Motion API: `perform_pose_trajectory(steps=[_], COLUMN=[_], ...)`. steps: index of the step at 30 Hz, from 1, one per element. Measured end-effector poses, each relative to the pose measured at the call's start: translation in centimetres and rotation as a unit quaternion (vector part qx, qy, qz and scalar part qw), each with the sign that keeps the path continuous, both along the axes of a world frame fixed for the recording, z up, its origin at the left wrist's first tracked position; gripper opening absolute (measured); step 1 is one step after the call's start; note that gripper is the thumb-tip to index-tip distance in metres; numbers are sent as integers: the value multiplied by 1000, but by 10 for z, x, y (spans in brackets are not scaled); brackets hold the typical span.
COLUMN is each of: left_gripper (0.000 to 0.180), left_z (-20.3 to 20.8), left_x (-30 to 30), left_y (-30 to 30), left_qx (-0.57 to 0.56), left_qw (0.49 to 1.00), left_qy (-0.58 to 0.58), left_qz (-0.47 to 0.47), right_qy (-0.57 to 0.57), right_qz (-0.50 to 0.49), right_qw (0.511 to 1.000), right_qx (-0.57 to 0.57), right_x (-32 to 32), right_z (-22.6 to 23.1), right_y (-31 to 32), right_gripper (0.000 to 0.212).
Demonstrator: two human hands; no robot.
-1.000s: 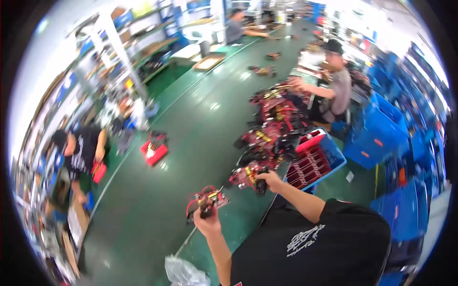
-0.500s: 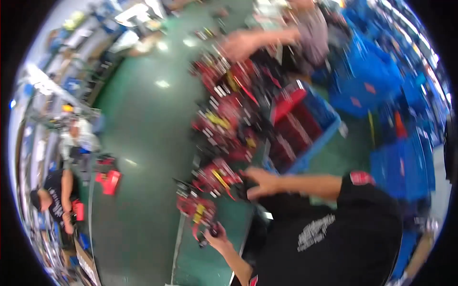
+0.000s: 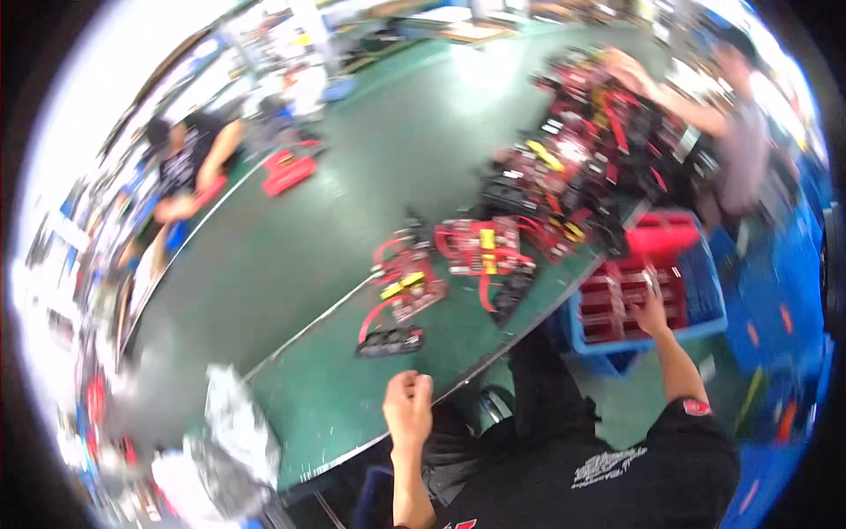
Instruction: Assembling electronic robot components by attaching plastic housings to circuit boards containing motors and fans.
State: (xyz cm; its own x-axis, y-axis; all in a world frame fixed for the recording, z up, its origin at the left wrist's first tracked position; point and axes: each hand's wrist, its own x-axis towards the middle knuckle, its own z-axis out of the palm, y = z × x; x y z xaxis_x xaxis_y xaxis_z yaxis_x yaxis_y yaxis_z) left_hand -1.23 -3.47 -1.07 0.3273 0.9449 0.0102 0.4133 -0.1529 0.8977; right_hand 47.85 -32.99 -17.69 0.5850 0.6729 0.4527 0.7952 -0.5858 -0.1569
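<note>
My left hand (image 3: pixel 408 407) is closed in a loose fist near the front edge of the green table, with nothing visible in it. Just beyond it lies a red circuit board (image 3: pixel 419 300) with a yellow component, joined by red wire to a black part (image 3: pixel 390 342). A similar board (image 3: pixel 502 247) sits to its right. My right hand (image 3: pixel 650 313) reaches into a blue crate (image 3: pixel 718 322) beside the table, touching red panel-like parts (image 3: pixel 608 304) inside. Blur hides whether its fingers grip one.
More boards, black parts and wires pile up (image 3: pixel 564 159) along the table's right side, where another person's hand (image 3: pixel 630 70) rests. A person (image 3: pixel 189 167) across the table handles a red part. A red piece (image 3: pixel 288 172) lies near them. Plastic bags (image 3: pixel 238 423) lie at left.
The view has swung round. Both my hands have left the boards, which now lie on the table. My right hand has moved to the crate; my left has drawn back to the table edge.
</note>
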Motion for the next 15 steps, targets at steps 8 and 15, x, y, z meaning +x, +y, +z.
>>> perform_pose_trajectory(steps=[8, 15], left_gripper=[20, 17], left_z=[-47, -45], left_x=[-93, -97], left_y=[-118, -168], left_qx=[64, -9], left_qw=[978, 967], left_qy=[128, 148], left_qz=[152, 206], right_qy=[745, 694], right_qz=[-227, -221], right_qw=[476, 593], right_qx=[409, 343], right_x=[186, 220], right_z=[11, -38], right_y=[135, 114], right_gripper=[44, 26])
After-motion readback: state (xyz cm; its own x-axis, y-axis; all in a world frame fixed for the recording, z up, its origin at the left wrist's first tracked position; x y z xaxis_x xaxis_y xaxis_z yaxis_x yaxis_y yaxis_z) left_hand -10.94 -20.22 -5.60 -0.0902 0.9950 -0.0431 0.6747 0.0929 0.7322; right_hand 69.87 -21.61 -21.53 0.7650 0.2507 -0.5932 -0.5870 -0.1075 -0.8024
